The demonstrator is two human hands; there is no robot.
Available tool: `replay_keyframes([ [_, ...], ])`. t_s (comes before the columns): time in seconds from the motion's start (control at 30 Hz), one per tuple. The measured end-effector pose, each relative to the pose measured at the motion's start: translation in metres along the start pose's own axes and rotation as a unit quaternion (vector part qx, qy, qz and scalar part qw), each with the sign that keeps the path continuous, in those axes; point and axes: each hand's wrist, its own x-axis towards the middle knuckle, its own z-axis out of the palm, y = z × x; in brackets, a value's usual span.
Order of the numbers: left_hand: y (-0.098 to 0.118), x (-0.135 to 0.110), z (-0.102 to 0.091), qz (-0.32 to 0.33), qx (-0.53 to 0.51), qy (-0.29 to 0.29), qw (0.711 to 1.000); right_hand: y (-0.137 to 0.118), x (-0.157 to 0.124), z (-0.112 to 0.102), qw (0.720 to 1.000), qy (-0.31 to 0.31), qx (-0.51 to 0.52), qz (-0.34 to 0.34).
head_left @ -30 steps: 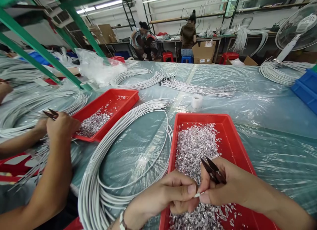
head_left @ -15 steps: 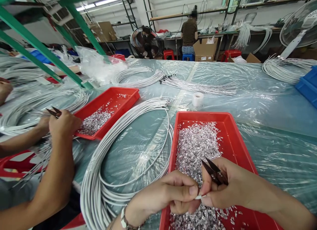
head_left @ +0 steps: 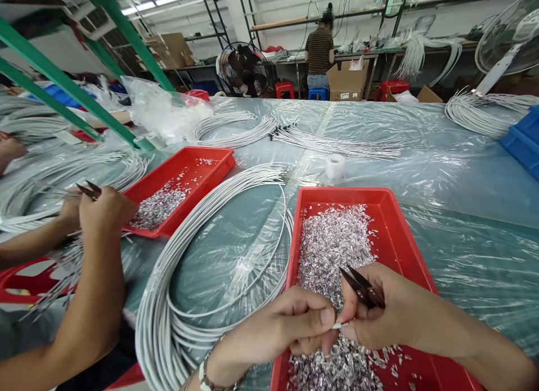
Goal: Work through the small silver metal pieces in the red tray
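Over the near red tray (head_left: 400, 233), both hands meeting fingertip to fingertip. Left hand (head_left: 290, 326) pinching a white cable end (head_left: 338, 325) between thumb and forefinger; right hand (head_left: 389, 312) closed on the same tip from the other side, with dark snips (head_left: 361, 287) tucked in the palm, blades pointing up and to the far left, not on the cable. Hardly any change from a second ago: same grip, same spot above the tray, only the view tilted a touch and the hands drawn slightly nearer. Reads as slow finger work on the tip, a peeling or twisting rather than a cut. Below, a heap of silver foil scraps (head_left: 332, 245) filling the tray. Just left, a big loop of white cables (head_left: 202, 256) lying on the plastic-covered table (head_left: 463, 172), trailing in toward the left hand. Farther left, a co-worker's hand (head_left: 103, 211) also gripping snips beside a second red tray (head_left: 185, 177) with fewer scraps. Small tape roll (head_left: 336, 166) beyond the near tray. At the far wall, a person standing at a bench, back turned.
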Motion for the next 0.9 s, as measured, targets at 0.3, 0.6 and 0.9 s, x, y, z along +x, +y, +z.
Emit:
replay_keyframes([
  [0.3, 0.002, 0.000, 0.001, 0.023, 0.045, 0.029, 0.998, 0.001, 0.002, -0.001, 0.999, 0.026, -0.038, -0.007],
  [0.6, -0.001, 0.006, -0.002, 0.042, -0.014, -0.004, 0.999, 0.009, 0.010, 0.005, 0.987, 0.076, -0.142, -0.008],
  [0.9, 0.001, 0.007, -0.001, 0.136, 0.009, 0.030, 0.990, 0.009, 0.011, -0.003, 0.975, 0.128, -0.174, -0.051],
])
